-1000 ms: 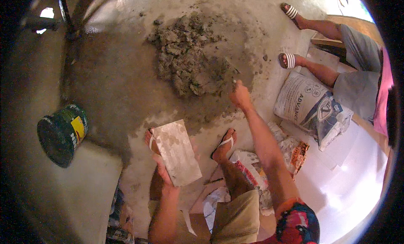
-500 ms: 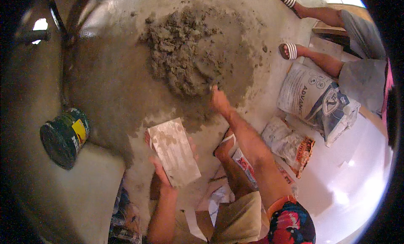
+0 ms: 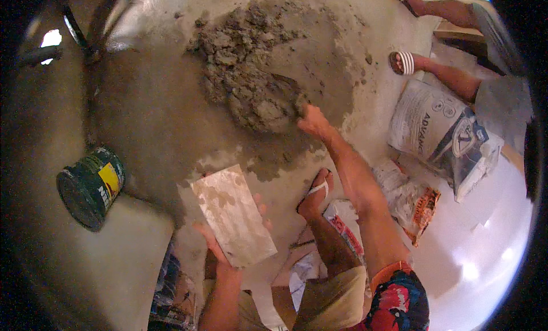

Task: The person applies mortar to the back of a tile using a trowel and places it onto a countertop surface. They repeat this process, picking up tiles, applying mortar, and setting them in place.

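Observation:
My left hand [image 3: 214, 246] is closed round a flat, pale rectangular board [image 3: 234, 214] smeared with wet mortar. Its thumb lies along the left edge, and fingertips show past the right edge. Ahead on the floor spreads a heap of wet grey mortar [image 3: 228, 68], lumpy on its left side and smoother on its right. At the heap's near right side, my right hand [image 3: 314, 122] grips the handle of a trowel [image 3: 302, 105]. Its dark blade is mostly sunk in the mortar or hard to make out.
A dark green bucket [image 3: 85, 188] lies tipped at the left. To the right are a large cement bag [image 3: 436, 134] and a smaller crumpled bag [image 3: 408, 202]. Another person's sandalled foot [image 3: 404, 63] and legs are at the upper right. My own foot [image 3: 317, 194] stands near the mortar.
My right hand has shifted slightly right and up with the trowel, at the mortar's edge. The board sits a little lower in view. The surroundings at right have slid rightward as the view moved.

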